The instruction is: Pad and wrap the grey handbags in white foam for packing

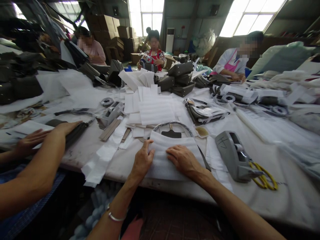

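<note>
Foam-covered bag [161,164] on table [282,180]: left fingers [147,144] grasping its left edge, right fingers [173,151] resting unclenched on top.

own hands [143,159] [185,161]: 2 | foam-covered bag [160,160]: 1 | tape dispensers [228,158] [110,115]: 2 | scissors [265,178]: 1

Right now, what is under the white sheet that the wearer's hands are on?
Past the far edge of the white sheet show a curved handle and a black tag; a dark strip shows at its right. Anything fully beneath is covered.
</note>
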Available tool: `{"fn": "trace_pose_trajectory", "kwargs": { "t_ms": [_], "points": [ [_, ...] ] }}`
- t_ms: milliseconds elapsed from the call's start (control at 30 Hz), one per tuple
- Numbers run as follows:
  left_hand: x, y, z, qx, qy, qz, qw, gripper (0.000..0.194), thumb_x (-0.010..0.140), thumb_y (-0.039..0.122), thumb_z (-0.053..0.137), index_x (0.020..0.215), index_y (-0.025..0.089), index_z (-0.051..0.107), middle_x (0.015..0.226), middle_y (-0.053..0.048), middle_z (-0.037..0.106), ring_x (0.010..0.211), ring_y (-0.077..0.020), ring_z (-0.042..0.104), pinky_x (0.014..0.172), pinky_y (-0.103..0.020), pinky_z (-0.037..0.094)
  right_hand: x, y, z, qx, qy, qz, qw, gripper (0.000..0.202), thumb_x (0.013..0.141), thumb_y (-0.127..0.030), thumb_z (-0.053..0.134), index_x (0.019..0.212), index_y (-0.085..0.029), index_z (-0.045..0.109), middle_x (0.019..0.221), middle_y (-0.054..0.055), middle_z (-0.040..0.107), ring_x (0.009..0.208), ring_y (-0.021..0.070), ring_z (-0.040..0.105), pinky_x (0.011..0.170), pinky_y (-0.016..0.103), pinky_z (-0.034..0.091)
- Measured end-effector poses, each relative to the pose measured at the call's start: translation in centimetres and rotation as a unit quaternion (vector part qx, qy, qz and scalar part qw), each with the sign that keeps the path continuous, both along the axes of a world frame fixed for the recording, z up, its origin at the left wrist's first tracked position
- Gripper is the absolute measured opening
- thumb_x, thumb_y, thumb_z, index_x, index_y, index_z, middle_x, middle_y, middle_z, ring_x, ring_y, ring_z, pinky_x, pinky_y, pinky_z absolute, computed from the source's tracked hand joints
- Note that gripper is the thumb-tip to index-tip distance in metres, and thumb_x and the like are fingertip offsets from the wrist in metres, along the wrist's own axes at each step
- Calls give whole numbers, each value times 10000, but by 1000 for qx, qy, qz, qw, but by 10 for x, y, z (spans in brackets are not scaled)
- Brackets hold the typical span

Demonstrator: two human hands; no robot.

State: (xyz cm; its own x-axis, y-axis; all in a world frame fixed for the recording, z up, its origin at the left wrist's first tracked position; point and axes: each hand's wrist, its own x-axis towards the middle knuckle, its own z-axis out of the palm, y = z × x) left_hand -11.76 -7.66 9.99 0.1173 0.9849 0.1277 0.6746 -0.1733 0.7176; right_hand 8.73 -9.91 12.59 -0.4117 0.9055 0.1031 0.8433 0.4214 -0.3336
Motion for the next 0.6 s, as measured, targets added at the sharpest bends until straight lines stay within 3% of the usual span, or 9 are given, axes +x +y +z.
{"fn": "trace_pose_trajectory", "kwargs": {
  "t_ms": [200,333,400,500,600],
  "points": [
    [-1,12,5,-84,22,-18,996,302,917,192,500,1218,198,496,1151,-76,687,1015,-226,674,894,-319,471,1,8,7,-59,-27,20,998,202,951,-256,580,1061,-213,744,1089,69,742,1016,231,663,936,334,450],
    [4,14,4,-98,109,-42,988,312,914,157,518,1222,203,525,1140,-64,695,1041,-217,677,881,-304,485,6,9,-7,-78,40,11,996,200,945,-247,587,1018,-258,772,1063,33,756,1014,207,663,924,297,456],
    [8,11,5,-66,193,-44,978,343,902,144,535,1240,206,548,1157,-76,680,1057,-249,669,884,-353,505,8,7,-23,-73,72,-4,995,204,942,-250,596,1033,-277,776,1110,25,748,1070,214,646,967,316,447],
    [21,1,10,50,296,-30,953,458,873,87,540,1318,196,532,1320,-132,591,1209,-318,577,1016,-494,452,10,0,-46,-44,101,-26,994,229,948,-293,589,1098,-281,762,1215,40,713,1186,251,594,1035,372,426],
    [43,-8,19,152,279,-92,944,486,875,45,480,1339,188,515,1446,-138,495,1338,-317,458,1111,-505,377,11,-5,-62,-12,127,-24,991,258,959,-313,562,1132,-272,750,1240,60,699,1225,273,570,1065,410,413]
  ]
}}
